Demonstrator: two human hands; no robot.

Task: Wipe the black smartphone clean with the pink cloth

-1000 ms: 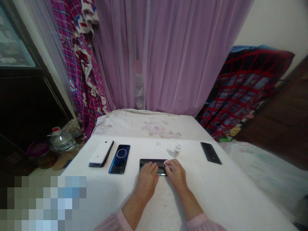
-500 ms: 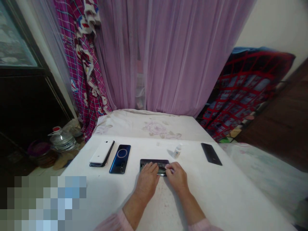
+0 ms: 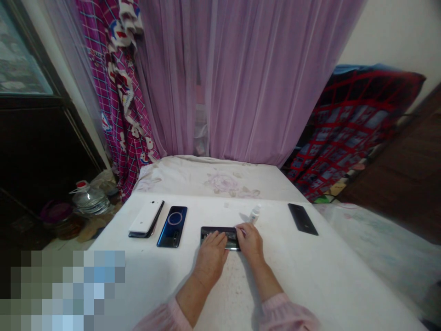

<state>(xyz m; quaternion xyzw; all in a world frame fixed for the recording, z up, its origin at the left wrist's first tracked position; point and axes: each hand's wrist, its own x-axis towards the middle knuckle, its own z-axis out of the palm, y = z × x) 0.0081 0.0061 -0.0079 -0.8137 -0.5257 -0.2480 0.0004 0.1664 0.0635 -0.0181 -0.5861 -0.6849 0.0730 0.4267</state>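
A dark smartphone (image 3: 232,238) lies crosswise on the white-covered table in front of me, its glossy face up. My left hand (image 3: 211,255) rests over its left half, fingers stretched flat on the surface and thumb by the near edge. At the phone's right end my right hand (image 3: 251,241) is closed, fingertips pinched at the far right corner. Whatever those fingertips hold is too small to name. Just beyond the right hand stands a small white bottle (image 3: 254,214), partly hidden by it.
To the left lie a blue phone (image 3: 172,227) and a white phone (image 3: 148,218) stacked on a darker one. A black phone (image 3: 302,219) lies at the right. Purple curtains (image 3: 255,82) hang behind the table. A large water bottle (image 3: 90,200) stands left of it.
My right hand has moved slightly away from me and to the left, from the phone's right side up to its far right corner. The left hand stays put.
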